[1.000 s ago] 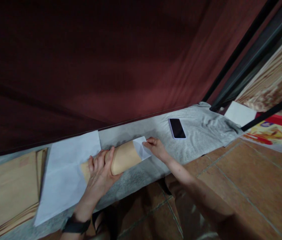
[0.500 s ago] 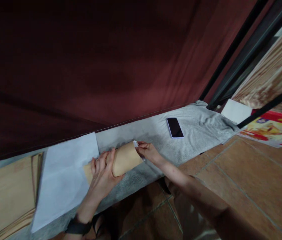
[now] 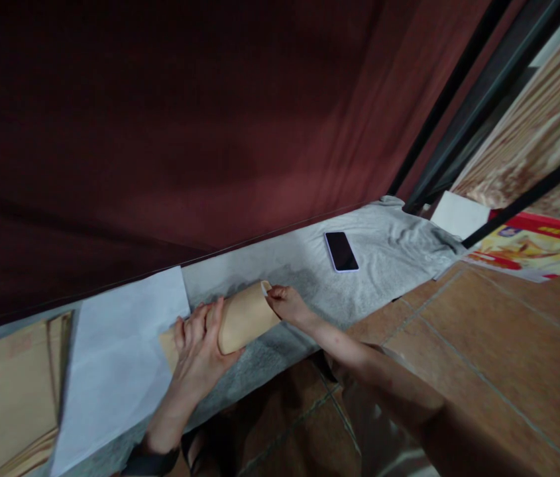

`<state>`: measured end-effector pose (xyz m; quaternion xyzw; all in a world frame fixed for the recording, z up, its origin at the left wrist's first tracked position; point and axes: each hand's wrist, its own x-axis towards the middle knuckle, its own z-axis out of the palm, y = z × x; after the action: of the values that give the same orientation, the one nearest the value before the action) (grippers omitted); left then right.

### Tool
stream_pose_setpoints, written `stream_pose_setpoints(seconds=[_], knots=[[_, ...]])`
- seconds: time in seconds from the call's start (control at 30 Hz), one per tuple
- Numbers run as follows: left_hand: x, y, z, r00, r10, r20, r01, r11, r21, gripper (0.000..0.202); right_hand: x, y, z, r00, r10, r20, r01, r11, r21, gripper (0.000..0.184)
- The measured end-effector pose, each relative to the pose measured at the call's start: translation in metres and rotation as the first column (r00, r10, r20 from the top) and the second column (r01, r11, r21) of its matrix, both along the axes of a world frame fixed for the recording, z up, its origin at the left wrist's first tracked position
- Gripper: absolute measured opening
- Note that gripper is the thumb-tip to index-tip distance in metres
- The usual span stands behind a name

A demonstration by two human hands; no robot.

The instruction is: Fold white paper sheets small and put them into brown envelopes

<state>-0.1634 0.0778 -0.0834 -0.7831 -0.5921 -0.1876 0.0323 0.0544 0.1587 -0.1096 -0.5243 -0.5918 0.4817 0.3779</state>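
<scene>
A tan paper envelope point(image 3: 240, 318) bulges open on a grey cloth point(image 3: 389, 252) laid over a low ledge. My left hand point(image 3: 200, 348) is wrapped round its left part, fingers closed on it. My right hand point(image 3: 284, 305) sits at the envelope's open right end, fingers pinched on a white folded paper point(image 3: 264, 289). Only a small corner of that paper shows; the rest is inside the envelope.
A white sheet point(image 3: 120, 351) lies left of the envelope, with a stack of tan envelopes point(image 3: 6, 384) beyond it. A black phone point(image 3: 341, 251) rests on the cloth to the right. Dark red curtain behind, tiled floor below, colourful printed sheets point(image 3: 533, 248) far right.
My right hand has pushed the white paper leftward into the envelope; far less of it shows now. My left hand has kept its hold on the envelope.
</scene>
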Motion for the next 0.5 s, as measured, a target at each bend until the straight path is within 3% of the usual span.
stream_pose_setpoints(seconds=[0.2, 0.33, 0.43, 0.5], knots=[[-0.0016, 0.0006, -0.0015, 1.000, 0.006, -0.011, -0.006, 1.000, 0.018, 0.101, 0.0015, -0.0057, 0.0097, 0.993, -0.062, 0.103, 0.049, 0.991, 0.128, 0.008], [-0.0001, 0.0003, 0.0002, 1.000, 0.001, 0.001, -0.001, 1.000, 0.025, 0.098, -0.0004, -0.0069, 0.0087, 0.995, -0.097, 0.023, 0.093, 0.988, 0.126, 0.003], [0.0006, 0.0002, 0.0004, 1.000, -0.004, 0.005, 0.004, 0.999, 0.053, 0.096, -0.0025, -0.0057, 0.0037, 0.989, -0.131, -0.072, 0.140, 0.982, 0.127, 0.014], [0.0002, 0.0005, -0.0003, 1.000, -0.007, 0.004, 0.007, 0.998, 0.068, 0.095, -0.0039, -0.0044, 0.0004, 0.977, -0.159, -0.139, 0.175, 0.979, 0.106, 0.031]])
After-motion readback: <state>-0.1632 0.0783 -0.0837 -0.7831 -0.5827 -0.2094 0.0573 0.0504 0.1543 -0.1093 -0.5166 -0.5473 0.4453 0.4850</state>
